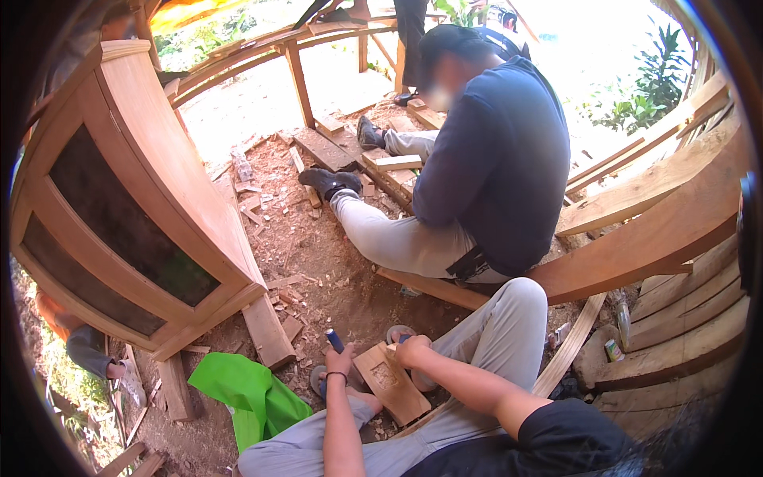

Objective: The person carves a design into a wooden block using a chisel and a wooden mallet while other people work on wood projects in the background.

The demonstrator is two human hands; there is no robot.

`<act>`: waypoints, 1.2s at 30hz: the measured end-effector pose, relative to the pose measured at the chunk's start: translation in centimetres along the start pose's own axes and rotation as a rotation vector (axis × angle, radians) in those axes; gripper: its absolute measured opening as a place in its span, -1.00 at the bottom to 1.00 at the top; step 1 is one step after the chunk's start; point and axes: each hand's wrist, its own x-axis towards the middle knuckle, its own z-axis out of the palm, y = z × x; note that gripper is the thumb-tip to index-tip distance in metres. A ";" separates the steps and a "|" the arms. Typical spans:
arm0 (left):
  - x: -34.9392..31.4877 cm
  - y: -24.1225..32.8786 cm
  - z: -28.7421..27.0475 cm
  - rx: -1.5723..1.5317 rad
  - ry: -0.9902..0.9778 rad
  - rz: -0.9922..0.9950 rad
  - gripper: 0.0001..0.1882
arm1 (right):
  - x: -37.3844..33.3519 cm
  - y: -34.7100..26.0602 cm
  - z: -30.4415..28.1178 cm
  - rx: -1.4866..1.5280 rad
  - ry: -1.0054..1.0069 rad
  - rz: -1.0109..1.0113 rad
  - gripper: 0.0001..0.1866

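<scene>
A pale wooden board [403, 395] lies slanted between my legs, with a shallow carved recess near its upper end. My left hand [340, 362] is closed around a blue-handled tool [335, 341]; the handle sticks up out of the fist and its working end is hidden. At the board's upper right edge, my right hand [414, 351] is closed too. A bit of blue shows at its fingers, like a second handle, but most of that tool is covered.
A bright green cloth or bag [246, 397] lies to my left. Beyond it stands a large wooden cabinet [171, 171] with dark panels. A co-worker in a dark sweater [501, 159] sits ahead. Wood chips cover the ground; long planks [652, 230] lie at right.
</scene>
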 end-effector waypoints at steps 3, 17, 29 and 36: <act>0.1 -1.8 -2.2 0.237 -0.057 -0.056 -0.72 | -1.1 -1.3 -1.4 0.012 -0.056 -0.002 -0.60; -0.4 1.3 0.3 0.008 -0.084 0.031 -0.85 | 0.9 0.7 0.3 0.017 -0.127 -0.019 -0.53; 0.6 -0.4 -0.9 -0.050 0.053 -0.034 -0.78 | 0.0 1.9 -0.2 -0.072 0.030 -0.100 -0.30; 1.4 -1.2 -2.1 -0.037 0.076 0.054 -0.55 | 0.6 2.5 -0.2 -0.022 -0.164 -0.121 -0.26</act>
